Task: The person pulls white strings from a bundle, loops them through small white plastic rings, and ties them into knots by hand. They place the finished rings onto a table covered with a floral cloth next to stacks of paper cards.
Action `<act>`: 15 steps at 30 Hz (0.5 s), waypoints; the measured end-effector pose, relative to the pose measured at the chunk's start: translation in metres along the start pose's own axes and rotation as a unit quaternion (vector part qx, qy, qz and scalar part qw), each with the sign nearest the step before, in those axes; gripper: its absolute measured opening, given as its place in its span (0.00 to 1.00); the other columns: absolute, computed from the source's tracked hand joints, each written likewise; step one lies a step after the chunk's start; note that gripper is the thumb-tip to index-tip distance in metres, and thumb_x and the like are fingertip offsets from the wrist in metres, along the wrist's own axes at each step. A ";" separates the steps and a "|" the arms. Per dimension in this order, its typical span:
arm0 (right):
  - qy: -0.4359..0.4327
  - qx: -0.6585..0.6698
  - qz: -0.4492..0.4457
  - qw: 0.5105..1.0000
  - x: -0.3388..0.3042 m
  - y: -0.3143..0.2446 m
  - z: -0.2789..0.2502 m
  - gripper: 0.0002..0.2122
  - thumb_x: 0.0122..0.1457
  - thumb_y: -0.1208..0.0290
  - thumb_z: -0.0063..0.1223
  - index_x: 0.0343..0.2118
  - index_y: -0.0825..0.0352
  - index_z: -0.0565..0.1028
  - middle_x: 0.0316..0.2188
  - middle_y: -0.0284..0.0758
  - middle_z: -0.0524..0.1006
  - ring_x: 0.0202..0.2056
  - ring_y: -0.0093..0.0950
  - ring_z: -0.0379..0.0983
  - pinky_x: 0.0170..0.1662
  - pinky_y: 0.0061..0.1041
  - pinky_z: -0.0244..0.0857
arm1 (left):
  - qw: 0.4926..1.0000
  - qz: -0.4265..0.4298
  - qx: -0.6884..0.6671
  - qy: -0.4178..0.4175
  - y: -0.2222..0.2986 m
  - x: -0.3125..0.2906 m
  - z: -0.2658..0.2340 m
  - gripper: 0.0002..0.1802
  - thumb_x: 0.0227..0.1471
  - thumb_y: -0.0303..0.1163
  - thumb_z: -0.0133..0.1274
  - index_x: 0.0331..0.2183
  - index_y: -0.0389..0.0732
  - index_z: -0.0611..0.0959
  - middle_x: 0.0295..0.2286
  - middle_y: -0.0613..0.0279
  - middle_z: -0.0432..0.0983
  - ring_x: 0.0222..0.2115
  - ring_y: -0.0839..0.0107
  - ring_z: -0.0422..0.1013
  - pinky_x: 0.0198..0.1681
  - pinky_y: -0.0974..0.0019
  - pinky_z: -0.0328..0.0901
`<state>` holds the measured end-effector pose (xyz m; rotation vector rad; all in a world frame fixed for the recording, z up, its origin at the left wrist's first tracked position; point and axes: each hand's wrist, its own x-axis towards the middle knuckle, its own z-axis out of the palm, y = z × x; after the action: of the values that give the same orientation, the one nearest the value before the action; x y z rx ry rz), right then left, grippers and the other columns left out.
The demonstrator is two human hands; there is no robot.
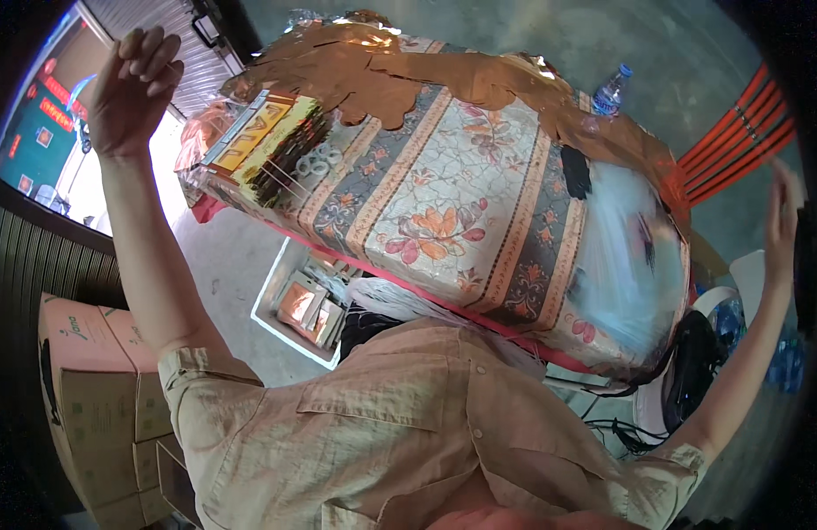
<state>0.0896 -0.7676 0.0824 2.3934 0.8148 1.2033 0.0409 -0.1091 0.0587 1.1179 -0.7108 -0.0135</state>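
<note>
My left hand (139, 93) is raised high at the far left, beyond the table's left end. Its fingers are curled in; what they hold, if anything, I cannot make out. Out at the right rim is my right hand (785, 203), lifted beside the table's right end, with fingers stretched out and somewhat blurred. Both hands are off the table (435, 194), which has a floral, striped cover. A stack of yellow cards with dark bundles (276, 146) lies on its left part, beside several white rings (318, 162). White strands (395, 293) hang at the near edge, against my shirt.
Crinkled brown film (373, 75) covers the table's far edge. A clear plastic sheet (622, 265) and a black patch (575, 172) lie at right, a water bottle (611, 93) beyond. Orange bars (735, 132) stand right. A white foam box (267, 305) and cartons (99, 397) sit left.
</note>
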 end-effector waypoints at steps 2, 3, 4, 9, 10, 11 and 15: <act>-0.063 0.164 0.104 0.979 -0.038 -0.029 0.000 0.11 0.57 0.76 0.42 0.42 0.66 0.71 0.37 0.36 0.73 0.42 0.25 0.68 0.44 0.21 0.61 | 0.997 0.056 -0.052 0.032 -0.023 0.014 -0.011 0.10 0.53 0.33 0.42 0.24 0.39 0.71 0.23 0.65 0.58 0.29 0.75 0.56 0.33 0.71 0.55; -0.084 0.231 0.144 0.959 -0.041 -0.052 -0.001 0.10 0.56 0.75 0.43 0.41 0.68 0.70 0.34 0.35 0.72 0.40 0.26 0.69 0.41 0.19 0.61 | 0.993 0.038 -0.105 0.028 -0.022 0.011 -0.021 0.09 0.52 0.32 0.43 0.26 0.38 0.74 0.32 0.59 0.67 0.38 0.67 0.61 0.47 0.59 0.56; -0.104 0.296 0.182 0.932 -0.044 -0.076 -0.004 0.10 0.55 0.75 0.44 0.40 0.70 0.70 0.31 0.35 0.72 0.37 0.26 0.70 0.39 0.18 0.62 | 0.993 0.039 -0.103 0.030 -0.020 0.004 -0.030 0.09 0.52 0.32 0.43 0.26 0.38 0.74 0.32 0.59 0.67 0.38 0.67 0.61 0.47 0.59 0.56; -0.194 0.795 0.263 0.511 -0.073 -0.162 0.016 0.16 0.52 0.78 0.45 0.45 0.72 0.64 0.31 0.40 0.72 0.28 0.30 0.73 0.30 0.21 0.65 | 0.945 0.096 -0.158 0.271 -0.020 -0.037 -0.054 0.08 0.51 0.27 0.43 0.27 0.35 0.76 0.48 0.48 0.62 0.54 0.56 0.51 0.56 0.37 0.39; -0.215 0.832 0.283 0.425 -0.081 -0.170 0.019 0.18 0.51 0.79 0.44 0.47 0.73 0.62 0.32 0.41 0.73 0.27 0.30 0.73 0.27 0.21 0.66 | 0.920 0.124 -0.154 0.337 -0.023 -0.036 -0.048 0.08 0.51 0.26 0.43 0.26 0.35 0.76 0.48 0.49 0.62 0.55 0.57 0.50 0.56 0.37 0.38; -0.213 0.831 0.284 0.427 -0.086 -0.174 0.022 0.18 0.51 0.79 0.44 0.47 0.73 0.62 0.32 0.41 0.73 0.27 0.30 0.73 0.27 0.21 0.66 | 0.864 0.152 -0.118 0.465 -0.025 -0.030 -0.040 0.09 0.52 0.27 0.41 0.23 0.36 0.73 0.36 0.55 0.71 0.43 0.60 0.66 0.55 0.43 0.49; -0.327 0.767 0.329 0.444 -0.086 -0.192 0.030 0.16 0.50 0.83 0.43 0.45 0.72 0.65 0.34 0.39 0.73 0.27 0.25 0.73 0.27 0.20 0.67 | 0.954 0.018 -0.250 0.166 -0.029 -0.061 -0.060 0.08 0.54 0.30 0.42 0.24 0.39 0.70 0.13 0.72 0.51 0.14 0.81 0.49 0.24 0.76 0.61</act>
<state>0.0080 -0.6731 -0.0898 4.1796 0.6766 -1.4283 0.0344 -0.0524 -0.0114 0.5984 -0.3915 0.0230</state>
